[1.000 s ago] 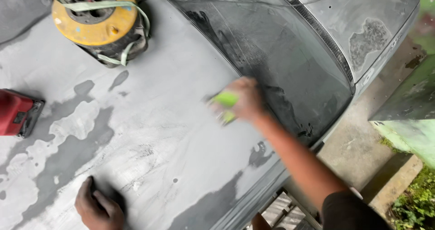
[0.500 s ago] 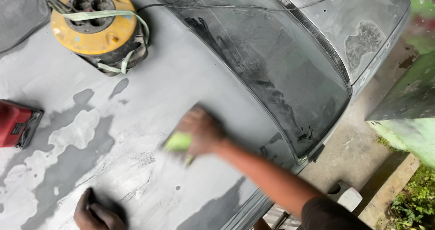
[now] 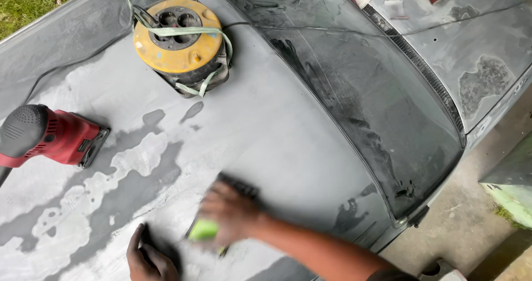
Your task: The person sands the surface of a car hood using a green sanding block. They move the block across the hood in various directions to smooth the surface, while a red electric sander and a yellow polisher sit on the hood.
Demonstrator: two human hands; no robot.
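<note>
On the car roof (image 3: 288,131), the cable reel (image 3: 180,40) sits far, the power sander (image 3: 47,137) at the left edge. Near, the right hand (image 3: 230,212) presses a sanding block (image 3: 204,230), just right of the left hand (image 3: 147,259). The windscreen (image 3: 366,93) lies to the right.

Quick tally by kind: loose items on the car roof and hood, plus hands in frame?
Power sander, red and grey: 1
Yellow cable reel: 1
Green sanding block under right hand: 1
Dark sanding pad under left hand: 1
Paper scraps on the hood: 3
Hands: 2
Total: 9
</note>
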